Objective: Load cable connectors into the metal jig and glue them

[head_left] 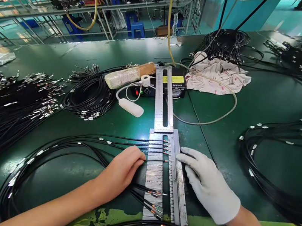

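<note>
While my left hand [122,169] pinches a cable [157,160], long axis nine to three o'clock, tip toward three, my right hand [210,186] unclenched against the rail [177,186]

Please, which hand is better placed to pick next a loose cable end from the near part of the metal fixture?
Probably the left hand: it appears to pinch one cable, but the cable ends lie nearer to it. The gloved right hand is across the metal fixture, by its right edge.
</note>
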Available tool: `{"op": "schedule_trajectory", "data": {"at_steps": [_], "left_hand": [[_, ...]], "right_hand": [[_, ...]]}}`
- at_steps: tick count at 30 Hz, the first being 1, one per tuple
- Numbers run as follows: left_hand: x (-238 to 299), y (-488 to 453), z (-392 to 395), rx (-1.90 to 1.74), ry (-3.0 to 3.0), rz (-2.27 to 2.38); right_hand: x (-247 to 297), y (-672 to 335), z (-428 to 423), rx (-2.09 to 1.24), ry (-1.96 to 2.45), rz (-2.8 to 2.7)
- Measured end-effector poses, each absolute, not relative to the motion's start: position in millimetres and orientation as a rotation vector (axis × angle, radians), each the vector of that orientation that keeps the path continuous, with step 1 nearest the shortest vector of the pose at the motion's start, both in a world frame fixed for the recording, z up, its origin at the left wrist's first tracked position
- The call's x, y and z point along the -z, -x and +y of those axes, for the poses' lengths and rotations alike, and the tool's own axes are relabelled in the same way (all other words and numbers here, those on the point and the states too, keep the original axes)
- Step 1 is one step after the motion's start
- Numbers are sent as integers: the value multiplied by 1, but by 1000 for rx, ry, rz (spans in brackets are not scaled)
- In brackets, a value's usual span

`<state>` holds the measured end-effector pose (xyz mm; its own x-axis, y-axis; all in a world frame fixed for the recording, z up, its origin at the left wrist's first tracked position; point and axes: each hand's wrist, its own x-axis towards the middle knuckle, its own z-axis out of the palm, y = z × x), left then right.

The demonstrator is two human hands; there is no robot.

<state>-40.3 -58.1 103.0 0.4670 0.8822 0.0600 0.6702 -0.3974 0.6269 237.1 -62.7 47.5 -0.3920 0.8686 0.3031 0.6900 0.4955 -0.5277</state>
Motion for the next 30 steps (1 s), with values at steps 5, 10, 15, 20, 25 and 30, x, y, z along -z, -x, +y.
{"op": "schedule_trajectory", "data": {"at_steps": [5, 10, 15, 20, 25, 30], "left_hand": [[-95, 39, -50, -573, -2305, 1220], [-92, 51, -42, -585, -2477, 1148], [-88, 57, -38, -552, -2645, 1085], [-87, 55, -38, -528, -2721, 1047], [-89, 54, -36, -531, -2753, 1036], [-92, 52, -31, -507, -2734, 979]], "right_hand": [[-48, -237, -62, -503, 1307, -2184], [-51, -235, -62, -559, 1312, -2160], [-53, -234, -61, -558, 1298, -2153], [-55, -233, -60, -561, 1301, -2157], [-53, -234, -60, -566, 1307, -2144], [-57, -233, -61, -522, 1312, -2152]]}}
